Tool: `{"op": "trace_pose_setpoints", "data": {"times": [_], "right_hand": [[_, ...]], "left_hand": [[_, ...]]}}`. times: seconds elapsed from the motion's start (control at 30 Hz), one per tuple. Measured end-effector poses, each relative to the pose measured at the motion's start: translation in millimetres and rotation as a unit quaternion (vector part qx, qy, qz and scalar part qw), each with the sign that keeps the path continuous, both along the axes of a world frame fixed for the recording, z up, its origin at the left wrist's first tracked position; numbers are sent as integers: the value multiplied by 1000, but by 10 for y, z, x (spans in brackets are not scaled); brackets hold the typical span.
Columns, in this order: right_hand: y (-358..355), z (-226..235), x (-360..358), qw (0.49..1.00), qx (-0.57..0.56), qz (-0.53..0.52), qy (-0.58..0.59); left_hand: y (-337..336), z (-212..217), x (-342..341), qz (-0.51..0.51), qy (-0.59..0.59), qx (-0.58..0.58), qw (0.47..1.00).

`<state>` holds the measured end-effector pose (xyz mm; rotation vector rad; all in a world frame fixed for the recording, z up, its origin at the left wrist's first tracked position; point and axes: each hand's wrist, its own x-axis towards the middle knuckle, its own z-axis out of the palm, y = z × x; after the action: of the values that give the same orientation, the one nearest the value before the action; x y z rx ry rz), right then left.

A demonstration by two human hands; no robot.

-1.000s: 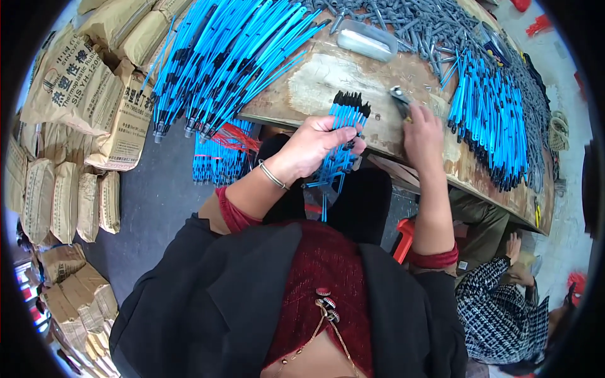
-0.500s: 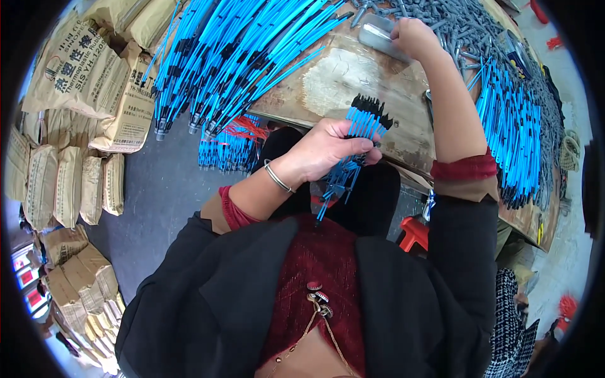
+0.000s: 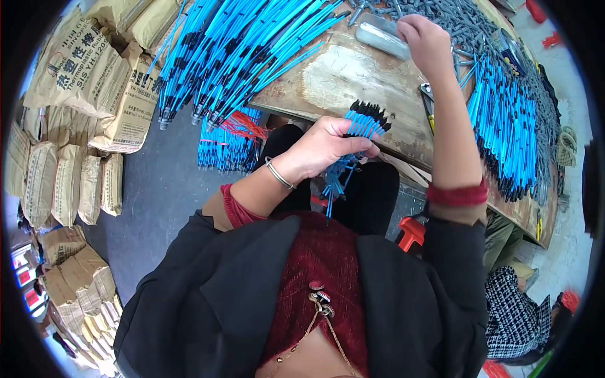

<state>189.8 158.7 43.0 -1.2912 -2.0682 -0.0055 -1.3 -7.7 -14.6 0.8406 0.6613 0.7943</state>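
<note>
My left hand point(image 3: 328, 148) is closed around a bundle of thin blue rods with black ends point(image 3: 367, 121), held above my lap at the table's near edge. The black ends stick up past the fingers; the lower rods hang loosely below the hand. My right hand point(image 3: 432, 44) is raised over the far part of the table, its fingers curled and pinched together. Whatever lies between those fingertips is too small to make out. Just left of them lies a clear, block-shaped object point(image 3: 383, 41). Behind that hand spreads a heap of small grey parts point(image 3: 463, 31).
Large bunches of blue rods point(image 3: 233, 50) overhang the table's left edge, and another pile point(image 3: 507, 126) lies at right. A pale patch point(image 3: 340, 72) marks the wooden tabletop point(image 3: 403, 104). Paper sacks point(image 3: 75, 69) are stacked at left. An orange object point(image 3: 411, 233) is beside my lap.
My right hand has shifted slightly right, off the clear block, which now shows more fully. My left hand stays nearly in place, with the hanging rods slightly shifted.
</note>
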Motion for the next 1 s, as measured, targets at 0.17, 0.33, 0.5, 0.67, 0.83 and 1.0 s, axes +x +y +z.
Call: {"op": "trace_pose_setpoints", "data": {"times": [0.17, 0.33, 0.5, 0.67, 0.83, 1.0], "right_hand": [[-1223, 245, -217, 916, -214, 151, 304], [-1796, 55, -337, 798, -193, 456, 343], [-2321, -334, -722, 699, -330, 464, 432], [-2514, -341, -833, 742, -339, 470, 336], [-2184, -30, -501, 867, -96, 302, 385], [-1776, 382, -337, 958, 107, 182, 193]], "left_hand": [[-58, -9, -39, 12, 14, 49, 999], [-28, -6, -73, 28, -11, 181, 983], [-40, 109, -89, 30, 14, 151, 988], [-36, -29, -86, 49, 102, 320, 940], [-49, -23, -59, 56, 46, 235, 969], [-60, 6, 1, 64, 16, 204, 977]]}}
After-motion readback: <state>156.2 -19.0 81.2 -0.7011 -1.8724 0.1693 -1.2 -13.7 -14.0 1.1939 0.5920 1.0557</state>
